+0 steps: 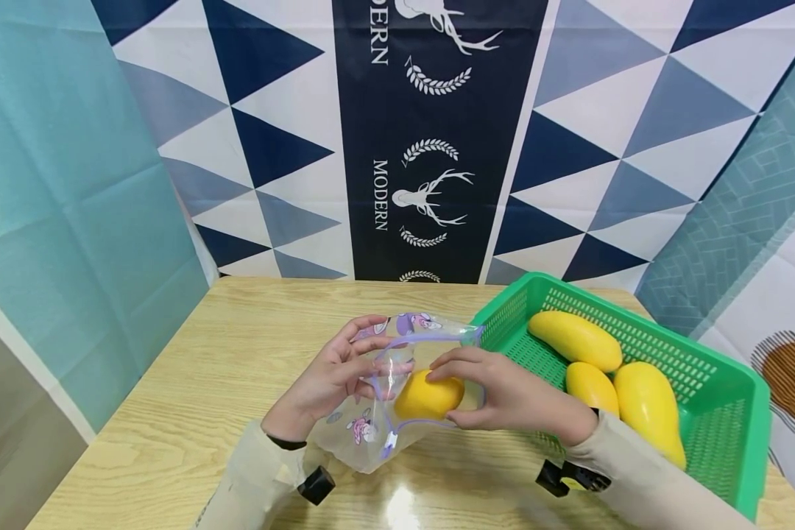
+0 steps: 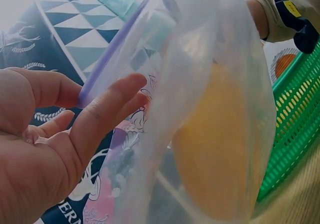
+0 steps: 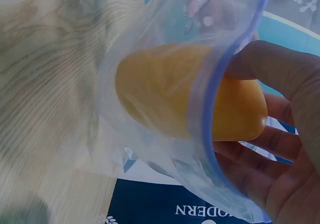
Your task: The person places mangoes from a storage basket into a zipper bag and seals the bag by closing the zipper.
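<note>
A clear zip bag (image 1: 344,434) with purple zip edges and pink cartoon prints is held up over the table, its mouth spread and facing right. My left hand (image 1: 334,372) holds the bag at its mouth, the purple edge passing between the fingers (image 2: 107,106). My right hand (image 1: 503,386) grips a yellow mango (image 1: 429,395) at its near end. In the right wrist view most of the mango (image 3: 160,89) lies inside the bag, while the end in my fingers (image 3: 255,64) is outside the zip edge.
A green plastic basket (image 1: 722,419) stands on the right of the wooden table (image 1: 225,383), partly behind my right forearm. Inside it lie three yellow mangoes (image 1: 573,338). A patterned cloth (image 1: 291,147) hangs behind the table.
</note>
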Motion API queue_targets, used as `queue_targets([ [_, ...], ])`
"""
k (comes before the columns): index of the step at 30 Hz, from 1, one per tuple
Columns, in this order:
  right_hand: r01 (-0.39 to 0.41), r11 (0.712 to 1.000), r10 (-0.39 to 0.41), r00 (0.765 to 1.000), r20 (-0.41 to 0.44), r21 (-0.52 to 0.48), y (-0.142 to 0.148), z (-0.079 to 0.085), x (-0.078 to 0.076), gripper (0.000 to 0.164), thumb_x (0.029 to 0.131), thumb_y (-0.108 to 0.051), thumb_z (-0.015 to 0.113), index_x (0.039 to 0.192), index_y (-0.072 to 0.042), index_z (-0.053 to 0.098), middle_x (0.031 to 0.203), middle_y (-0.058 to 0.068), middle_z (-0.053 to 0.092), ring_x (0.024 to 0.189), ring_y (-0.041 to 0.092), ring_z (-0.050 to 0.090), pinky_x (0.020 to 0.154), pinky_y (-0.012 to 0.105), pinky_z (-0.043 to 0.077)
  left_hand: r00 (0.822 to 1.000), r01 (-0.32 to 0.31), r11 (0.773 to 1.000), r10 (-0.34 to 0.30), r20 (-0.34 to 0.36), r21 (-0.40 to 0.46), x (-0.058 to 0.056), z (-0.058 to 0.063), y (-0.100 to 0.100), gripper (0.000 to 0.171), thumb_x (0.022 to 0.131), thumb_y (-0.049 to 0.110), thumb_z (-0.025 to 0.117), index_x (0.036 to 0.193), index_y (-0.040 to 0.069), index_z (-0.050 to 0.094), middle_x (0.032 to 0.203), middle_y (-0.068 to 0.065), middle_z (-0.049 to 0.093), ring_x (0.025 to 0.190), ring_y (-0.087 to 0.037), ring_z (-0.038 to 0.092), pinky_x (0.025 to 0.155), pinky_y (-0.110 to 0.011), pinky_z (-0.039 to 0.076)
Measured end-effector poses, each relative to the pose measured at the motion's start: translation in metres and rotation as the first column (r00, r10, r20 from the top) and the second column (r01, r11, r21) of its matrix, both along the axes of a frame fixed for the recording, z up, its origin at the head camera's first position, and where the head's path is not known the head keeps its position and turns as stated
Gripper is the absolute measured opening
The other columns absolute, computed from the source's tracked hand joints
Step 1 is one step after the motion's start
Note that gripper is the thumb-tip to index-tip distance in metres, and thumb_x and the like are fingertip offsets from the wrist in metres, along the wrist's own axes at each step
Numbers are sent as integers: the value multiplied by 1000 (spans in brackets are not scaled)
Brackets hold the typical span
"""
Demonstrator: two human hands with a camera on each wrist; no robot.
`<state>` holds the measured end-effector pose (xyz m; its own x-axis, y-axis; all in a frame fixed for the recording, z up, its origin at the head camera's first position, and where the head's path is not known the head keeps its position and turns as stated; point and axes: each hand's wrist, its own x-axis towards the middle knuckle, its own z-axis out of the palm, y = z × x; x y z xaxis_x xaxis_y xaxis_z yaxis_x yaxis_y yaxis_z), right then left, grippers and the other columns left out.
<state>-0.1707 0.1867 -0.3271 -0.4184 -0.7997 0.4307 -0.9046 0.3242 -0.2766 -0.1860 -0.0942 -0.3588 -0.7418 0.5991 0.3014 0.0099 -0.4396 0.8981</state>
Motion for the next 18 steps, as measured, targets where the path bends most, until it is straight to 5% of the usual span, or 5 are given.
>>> queue_targets([
  [10, 116, 988, -108, 991, -79, 102, -2, -4, -1, 35, 81, -13, 80, 114, -8, 69, 112, 3, 68, 98, 17, 65, 81, 30, 58, 999, -34, 999, 35, 26, -10, 5, 4, 0, 56, 97, -6, 49, 147, 10, 32, 123, 0, 61, 93, -14, 71, 62, -21, 58],
  [18, 111, 991, -103, 989, -105, 76, -1, -3, -1, 33, 83, -13, 78, 115, -8, 69, 111, 1, 68, 100, 17, 64, 84, 33, 58, 998, -60, 998, 60, 28, 2, 5, 6, 1, 58, 96, -9, 46, 148, 8, 28, 122, 1, 63, 92, -14, 71, 62, -22, 59],
])
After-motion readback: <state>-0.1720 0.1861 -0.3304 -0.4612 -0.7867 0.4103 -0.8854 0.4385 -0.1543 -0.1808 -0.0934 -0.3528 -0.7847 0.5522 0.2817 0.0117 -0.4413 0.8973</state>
